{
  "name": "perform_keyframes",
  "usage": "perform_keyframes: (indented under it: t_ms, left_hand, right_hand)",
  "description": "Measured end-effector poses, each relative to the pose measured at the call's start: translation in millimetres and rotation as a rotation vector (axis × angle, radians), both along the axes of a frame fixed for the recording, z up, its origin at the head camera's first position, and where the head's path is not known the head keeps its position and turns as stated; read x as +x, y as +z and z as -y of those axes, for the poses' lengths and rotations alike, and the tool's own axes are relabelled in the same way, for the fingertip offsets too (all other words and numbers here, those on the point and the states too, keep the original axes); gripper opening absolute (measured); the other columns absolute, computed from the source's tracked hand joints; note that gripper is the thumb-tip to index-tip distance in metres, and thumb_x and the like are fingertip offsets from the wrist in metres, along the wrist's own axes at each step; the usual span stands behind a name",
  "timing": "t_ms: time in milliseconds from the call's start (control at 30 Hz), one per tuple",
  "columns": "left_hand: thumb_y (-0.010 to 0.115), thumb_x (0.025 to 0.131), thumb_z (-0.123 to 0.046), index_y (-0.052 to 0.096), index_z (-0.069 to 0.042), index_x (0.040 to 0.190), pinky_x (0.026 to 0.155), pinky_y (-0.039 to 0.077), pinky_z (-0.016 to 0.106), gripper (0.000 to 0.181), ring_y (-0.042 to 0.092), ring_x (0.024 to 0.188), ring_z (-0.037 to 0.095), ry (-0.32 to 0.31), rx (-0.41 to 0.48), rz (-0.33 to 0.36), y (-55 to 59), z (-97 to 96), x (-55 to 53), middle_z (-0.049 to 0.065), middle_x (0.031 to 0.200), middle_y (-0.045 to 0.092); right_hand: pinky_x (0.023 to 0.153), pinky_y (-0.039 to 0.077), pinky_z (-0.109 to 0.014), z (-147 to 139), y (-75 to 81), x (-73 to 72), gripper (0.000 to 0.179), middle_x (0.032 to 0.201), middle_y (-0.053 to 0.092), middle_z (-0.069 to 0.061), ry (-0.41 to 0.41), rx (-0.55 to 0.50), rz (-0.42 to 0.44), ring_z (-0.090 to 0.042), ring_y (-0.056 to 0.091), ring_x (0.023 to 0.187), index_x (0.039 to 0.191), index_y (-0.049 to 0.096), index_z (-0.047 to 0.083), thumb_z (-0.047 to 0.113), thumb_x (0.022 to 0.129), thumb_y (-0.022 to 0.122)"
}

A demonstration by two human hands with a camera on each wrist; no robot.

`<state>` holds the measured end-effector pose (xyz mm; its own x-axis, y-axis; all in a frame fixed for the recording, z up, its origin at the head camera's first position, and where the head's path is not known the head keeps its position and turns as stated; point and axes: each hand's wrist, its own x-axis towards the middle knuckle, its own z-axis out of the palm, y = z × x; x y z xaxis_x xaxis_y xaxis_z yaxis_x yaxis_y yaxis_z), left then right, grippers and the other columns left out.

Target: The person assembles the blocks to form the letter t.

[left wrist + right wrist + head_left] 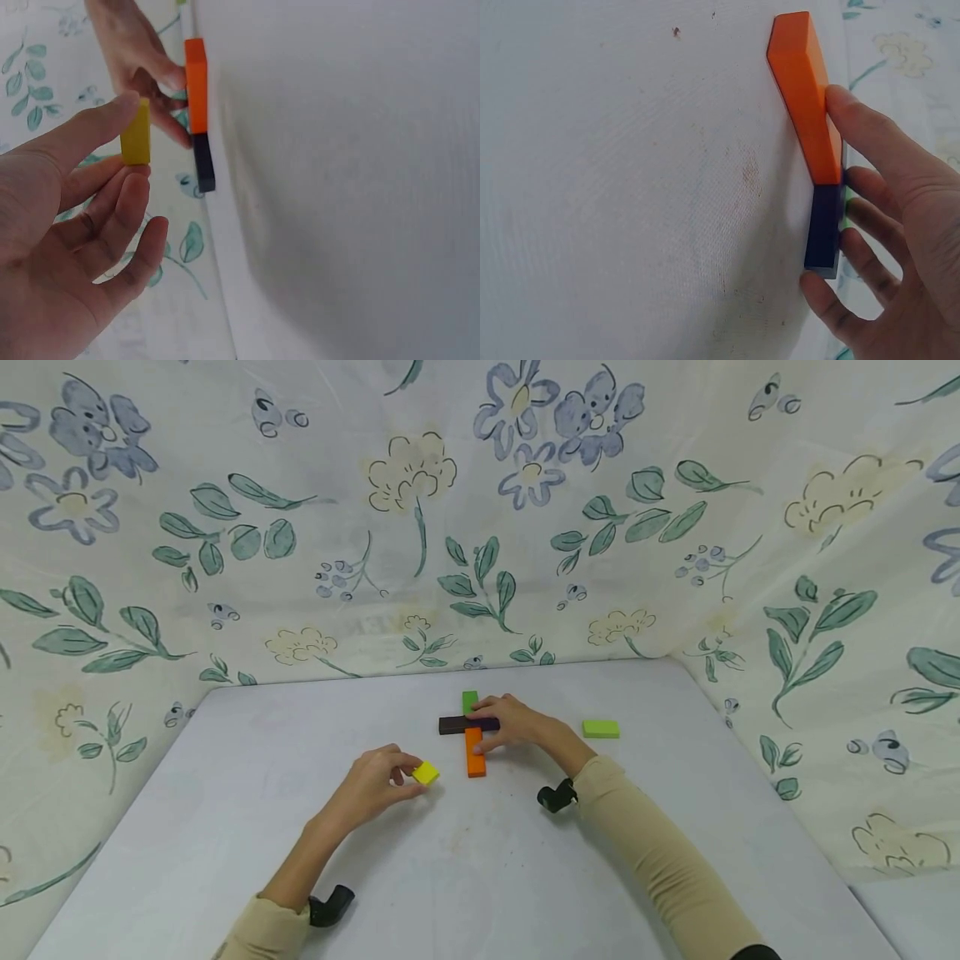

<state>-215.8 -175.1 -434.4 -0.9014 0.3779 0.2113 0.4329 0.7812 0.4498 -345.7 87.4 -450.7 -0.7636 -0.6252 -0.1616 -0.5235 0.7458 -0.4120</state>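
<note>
My left hand (pixel 367 787) pinches a small yellow block (pixel 426 773) between thumb and fingers, above the white table. Just to its right, blocks are laid in a cross: a dark block (pixel 452 725) runs sideways, a green block (pixel 469 700) extends behind it and an orange block (pixel 476 762) points toward me. My right hand (pixel 519 722) spreads over the right end of the dark block. Its thumb touches the side of the orange block (pixel 799 82), while its loosely bent fingers rest along the dark block (pixel 825 229), partly covering it.
A light green block (pixel 601 729) lies apart, to the right of the cross. Behind the table (pixel 480 877) hangs a floral cloth (pixel 337 527), which continues along both sides. Black wrist devices (pixel 557 795) show at both forearms.
</note>
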Motion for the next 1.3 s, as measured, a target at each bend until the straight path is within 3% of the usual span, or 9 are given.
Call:
perform_keyframes:
  t_ms: [567, 1300]
  left_hand:
    - [0.086, 0.073, -0.027, 0.077, -0.008, 0.100, 0.059, 0.043, 0.016, 0.034, 0.052, 0.070, 0.005, -0.001, 0.011, 0.023, -7.1, -20.9, 2.6, -0.002, 0.086, 0.069]
    - [0.085, 0.074, -0.028, 0.078, -0.008, 0.100, 0.058, 0.044, 0.016, 0.033, 0.052, 0.068, 0.004, -0.044, 0.022, 0.033, -7.3, -39.1, 1.3, 0.000, 0.085, 0.069]
  right_hand:
    - [0.117, 0.032, -0.050, -1.2, -1.8, -1.9, 0.073, 0.158, 0.037, -0.001, 0.016, -0.003, -0.003, -0.032, 0.033, 0.141, 0.144, 0.051, 0.025, 0.055, 0.082, 0.072]
    - [0.114, 0.035, -0.048, -1.6, -3.0, -1.6, 0.072, 0.157, 0.038, -0.001, 0.025, -0.022, -0.023, -0.031, 0.036, 0.137, 0.143, 0.052, 0.025, 0.055, 0.082, 0.073]
